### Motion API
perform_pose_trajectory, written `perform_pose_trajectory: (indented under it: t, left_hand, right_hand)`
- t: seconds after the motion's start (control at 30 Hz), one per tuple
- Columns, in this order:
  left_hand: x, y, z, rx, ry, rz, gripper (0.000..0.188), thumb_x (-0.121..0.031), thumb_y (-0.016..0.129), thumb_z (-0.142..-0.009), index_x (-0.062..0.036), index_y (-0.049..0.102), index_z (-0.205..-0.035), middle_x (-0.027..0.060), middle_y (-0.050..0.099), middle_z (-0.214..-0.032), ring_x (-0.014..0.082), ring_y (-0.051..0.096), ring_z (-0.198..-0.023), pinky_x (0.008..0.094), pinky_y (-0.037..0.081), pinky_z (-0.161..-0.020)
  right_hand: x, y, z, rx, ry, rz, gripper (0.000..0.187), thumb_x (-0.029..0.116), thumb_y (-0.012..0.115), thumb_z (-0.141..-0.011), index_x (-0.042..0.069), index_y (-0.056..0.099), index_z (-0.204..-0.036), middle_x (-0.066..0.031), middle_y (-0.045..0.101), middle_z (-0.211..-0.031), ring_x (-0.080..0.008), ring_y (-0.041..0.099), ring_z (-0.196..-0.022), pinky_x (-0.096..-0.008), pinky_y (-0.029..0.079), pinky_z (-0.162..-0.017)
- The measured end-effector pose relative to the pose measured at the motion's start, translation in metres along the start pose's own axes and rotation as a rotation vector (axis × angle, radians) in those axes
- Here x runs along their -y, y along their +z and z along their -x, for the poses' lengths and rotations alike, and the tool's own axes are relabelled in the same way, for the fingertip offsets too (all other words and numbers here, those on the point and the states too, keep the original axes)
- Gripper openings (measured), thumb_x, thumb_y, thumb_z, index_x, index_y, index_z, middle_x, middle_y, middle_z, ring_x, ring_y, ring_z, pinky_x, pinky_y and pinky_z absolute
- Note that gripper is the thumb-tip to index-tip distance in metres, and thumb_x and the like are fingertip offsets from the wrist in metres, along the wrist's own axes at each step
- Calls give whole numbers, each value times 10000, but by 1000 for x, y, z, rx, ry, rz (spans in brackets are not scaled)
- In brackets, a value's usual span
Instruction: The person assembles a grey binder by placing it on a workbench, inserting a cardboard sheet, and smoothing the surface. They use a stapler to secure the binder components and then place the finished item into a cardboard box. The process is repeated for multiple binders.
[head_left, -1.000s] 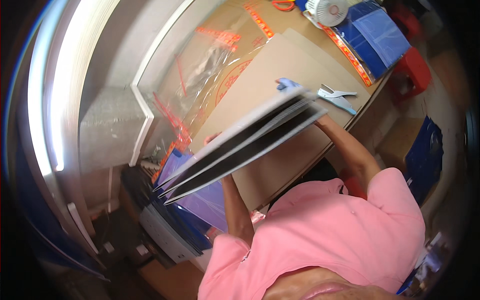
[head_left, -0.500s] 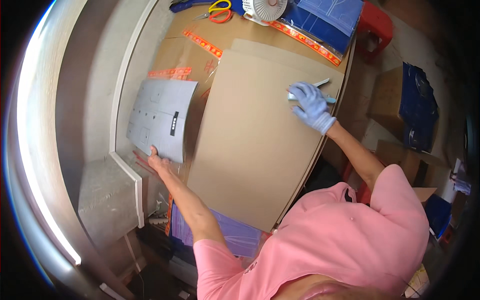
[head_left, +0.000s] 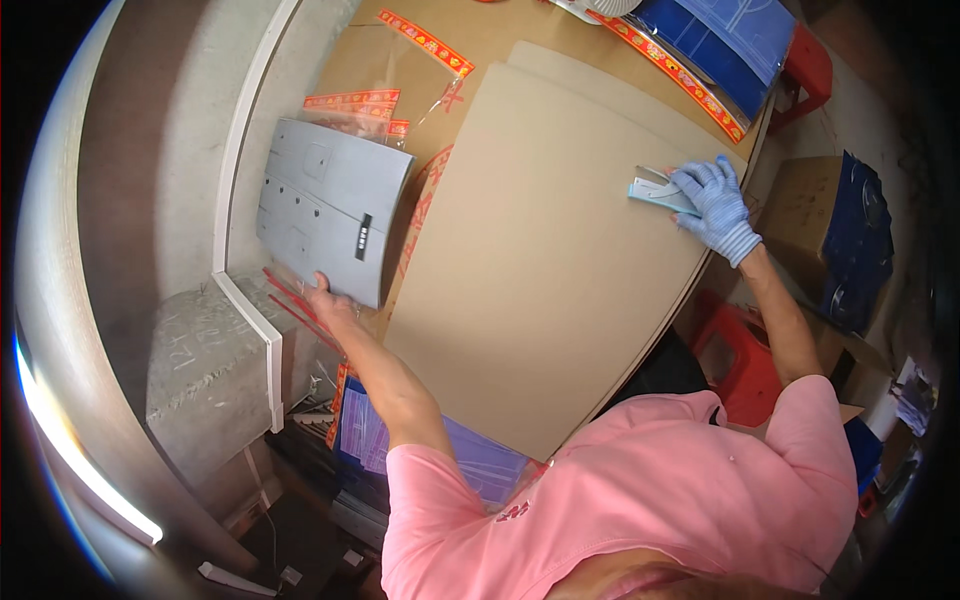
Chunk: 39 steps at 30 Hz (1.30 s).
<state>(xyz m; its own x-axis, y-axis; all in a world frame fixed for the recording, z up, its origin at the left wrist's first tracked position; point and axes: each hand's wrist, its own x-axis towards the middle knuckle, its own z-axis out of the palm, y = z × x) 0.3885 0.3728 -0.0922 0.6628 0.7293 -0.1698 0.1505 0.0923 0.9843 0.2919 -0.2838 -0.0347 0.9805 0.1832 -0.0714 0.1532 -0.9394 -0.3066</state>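
Partly beneath the gloved right fingers (head_left: 706,183), the pale-blue hand stapler (head_left: 653,192).

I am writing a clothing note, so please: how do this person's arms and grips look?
The right grip wears a light blue knitted glove with a ribbed cuff. The left grip is ungloved. Short pink sleeves leave both forearms bare.

gray folder (head_left: 318,190): black label (head_left: 363,237), white characters too small to read | brown table (head_left: 490,22): red print (head_left: 436,165), partly covered | concrete block (head_left: 215,375): pale scrawled marks (head_left: 185,345)
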Motion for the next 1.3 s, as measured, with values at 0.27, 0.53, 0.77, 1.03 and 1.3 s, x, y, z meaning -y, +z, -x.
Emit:
perform_pose_trajectory:
  t: [0.27, 0.53, 0.77, 1.03, 1.3]
  left_hand:
    - [-4, 22, 11, -27, -368, -377, 548, -300, 645, -854, 117, 496, -1177, 209, 521, -1233, 292, 508, -1078, 401, 368, -965]
    - [17, -26, 7, -312, 262, -778, 551, -251, 702, -807, 104, 507, -1180, 208, 570, -1167, 299, 554, -1023, 375, 412, -927]
    - [-104, 108, 245, 477, 349, 136, 380, -343, 499, -941, 28, 550, -1002, 162, 601, -883, 246, 609, -777, 355, 508, -726]
    - [-172, 143, 445, 952, 18, 1423, 696, -658, 474, -788, -4, 593, -994, 226, 575, -927, 321, 583, -784, 346, 464, -729]
    - [-178, 83, 462, 974, 75, 1563, 631, -593, 490, -836, 21, 563, -959, 178, 550, -832, 282, 528, -720, 338, 426, -670]
  right_hand:
    - [18, -16, -74, -209, -188, -50, 607, 283, 714, -673, 88, 507, -1209, -119, 512, -1085, -323, 484, -1038, -413, 403, -925]
    - [73, -22, -291, -357, -498, 79, 539, 327, 697, -681, 70, 526, -1123, -155, 521, -1029, -326, 494, -996, -425, 379, -877]
    - [51, 6, -376, -88, -424, 240, 367, 206, 634, -728, 69, 557, -1059, -163, 541, -1013, -325, 524, -982, -407, 418, -856]
    - [55, 55, -265, -451, -748, 9, 508, 223, 649, -793, 84, 501, -1259, -141, 492, -1250, -336, 454, -1165, -418, 380, -974]
    - [123, 86, -60, -174, -667, -27, 352, 129, 549, -831, 115, 579, -1182, -113, 498, -1280, -310, 432, -1210, -459, 279, -1042]
